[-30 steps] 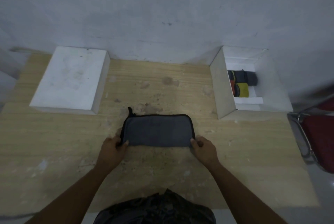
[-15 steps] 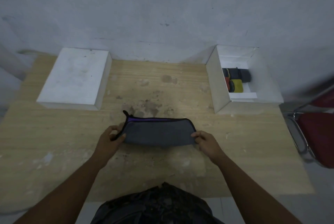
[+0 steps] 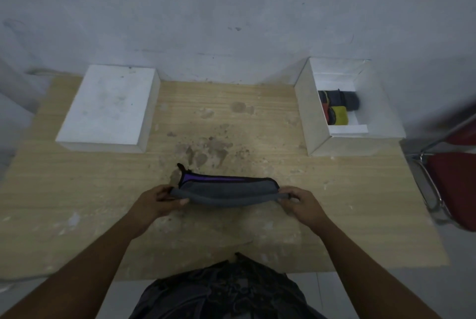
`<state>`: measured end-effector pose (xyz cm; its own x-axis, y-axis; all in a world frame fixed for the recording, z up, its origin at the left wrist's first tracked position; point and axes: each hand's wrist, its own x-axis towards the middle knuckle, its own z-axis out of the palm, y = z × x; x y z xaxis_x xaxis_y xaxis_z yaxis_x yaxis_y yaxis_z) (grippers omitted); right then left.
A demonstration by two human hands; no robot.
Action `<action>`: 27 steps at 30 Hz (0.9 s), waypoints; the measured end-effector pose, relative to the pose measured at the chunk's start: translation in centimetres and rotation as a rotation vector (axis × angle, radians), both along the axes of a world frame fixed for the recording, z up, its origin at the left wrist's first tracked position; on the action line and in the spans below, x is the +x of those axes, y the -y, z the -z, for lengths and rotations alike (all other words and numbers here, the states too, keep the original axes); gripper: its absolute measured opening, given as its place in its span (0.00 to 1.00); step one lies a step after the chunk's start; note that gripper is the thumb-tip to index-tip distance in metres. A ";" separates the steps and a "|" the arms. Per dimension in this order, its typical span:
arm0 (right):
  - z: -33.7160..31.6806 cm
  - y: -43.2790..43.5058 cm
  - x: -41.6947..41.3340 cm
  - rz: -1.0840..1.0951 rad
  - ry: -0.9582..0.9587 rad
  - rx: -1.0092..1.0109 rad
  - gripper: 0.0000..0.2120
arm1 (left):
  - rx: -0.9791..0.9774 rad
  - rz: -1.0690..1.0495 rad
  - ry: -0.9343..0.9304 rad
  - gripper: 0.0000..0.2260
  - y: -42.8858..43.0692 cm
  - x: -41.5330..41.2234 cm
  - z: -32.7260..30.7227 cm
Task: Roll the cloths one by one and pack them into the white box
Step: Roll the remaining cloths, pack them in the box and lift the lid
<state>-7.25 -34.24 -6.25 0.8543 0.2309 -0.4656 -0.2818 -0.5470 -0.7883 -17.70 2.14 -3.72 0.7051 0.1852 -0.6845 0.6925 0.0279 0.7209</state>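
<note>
1. Head camera view, looking down on one light wooden table (image 3: 77, 190) set against a pale wall. The middle of the table is stained.
2. At the back left of the table stands one flat white box with a closed top (image 3: 108, 105).
3. Left hand (image 3: 157, 203): its thumb and curled fingers pinch the left end of the cloth.
4. In the centre is one grey cloth (image 3: 224, 191) with black trim, folded into a long band. A purple strip shows along its far edge. It is stretched between the two hands, low over the table. I cannot tell whether it touches the wood.
5. Right hand (image 3: 301, 203): its fingers are curled round the cloth's right end.
6. At the back right stands one open white box (image 3: 313, 112), well apart from the held cloth. Three rolled cloths (image 3: 340, 116) can be made out inside it: one dark, one yellow and one red. They are packed together and touching.
7. At the far right, beside the table, is one red chair (image 3: 453, 185) with a metal frame.
</note>
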 end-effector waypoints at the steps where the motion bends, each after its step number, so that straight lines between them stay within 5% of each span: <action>1: -0.1 -0.4 0.3 0.045 0.007 0.008 0.03 | 0.001 0.012 -0.010 0.20 -0.2 0.4 0.0; 9: 1.4 -2.7 1.7 0.123 0.105 -0.318 0.11 | 0.210 -0.199 -0.012 0.17 0.7 3.9 1.1; 15: 1.7 -4.1 0.8 0.133 0.060 -0.315 0.22 | 0.527 0.008 -0.091 0.19 1.8 4.1 2.0; 19: 1.8 -4.4 0.5 0.200 -0.080 -0.249 0.30 | 0.489 0.003 -0.061 0.15 2.8 3.8 1.5; 24: 1.6 -4.5 0.8 0.207 -0.093 -0.154 0.19 | 0.247 -0.105 -0.110 0.09 1.9 4.8 1.8; 27: 1.5 -4.0 1.1 0.198 -0.080 -0.229 0.20 | 0.076 -0.201 -0.100 0.15 0.8 5.1 2.1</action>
